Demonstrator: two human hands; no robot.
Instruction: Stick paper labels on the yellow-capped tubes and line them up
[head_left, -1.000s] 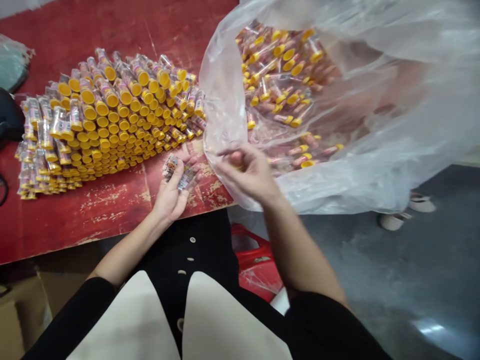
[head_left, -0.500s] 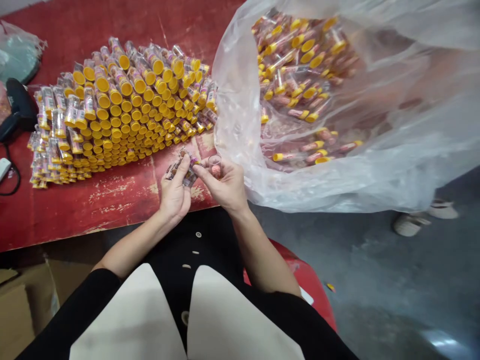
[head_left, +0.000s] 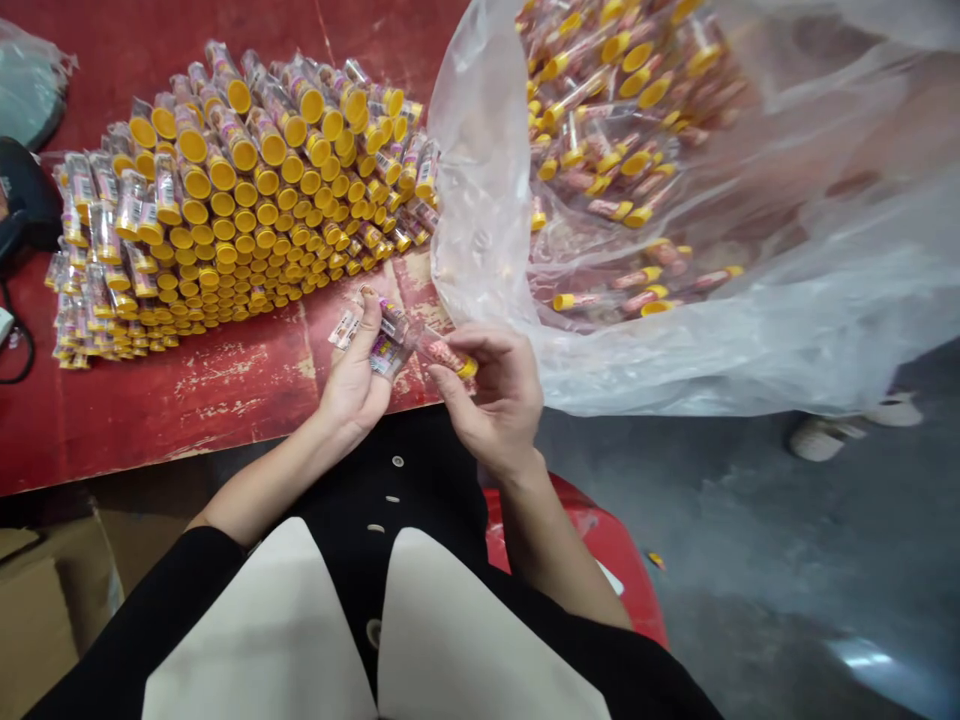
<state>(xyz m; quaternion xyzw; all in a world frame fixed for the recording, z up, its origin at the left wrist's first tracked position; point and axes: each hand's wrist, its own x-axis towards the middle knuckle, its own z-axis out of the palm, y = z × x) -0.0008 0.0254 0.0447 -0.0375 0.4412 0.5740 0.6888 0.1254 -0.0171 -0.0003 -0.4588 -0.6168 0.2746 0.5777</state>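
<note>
My left hand (head_left: pixel 352 390) is closed on a few clear printed plastic sleeves (head_left: pixel 385 356), its thumb pressed over them. Between the thumb and fingers of my right hand (head_left: pixel 501 400) is a clear tube (head_left: pixel 444 354) of small pink pieces, gripped near its yellow cap. The tube's far end points left and meets the mouth of a sleeve; whether it is inside I cannot tell. Just beyond my hands lies a large stack of sleeved tubes (head_left: pixel 244 190), most with their yellow caps facing me.
To the right, a big clear plastic bag (head_left: pixel 480 200) lies open on the red table (head_left: pixel 247 400), with many loose yellow-capped tubes (head_left: pixel 637 60) inside. A black device (head_left: pixel 26 200) is at the left edge. Below are a red stool (head_left: pixel 630 570) and a cardboard box (head_left: pixel 37 620).
My right hand has turned and moved slightly right, bringing the tube into line with the sleeves. The sleeves in my left hand are now more spread. The view has shifted slightly.
</note>
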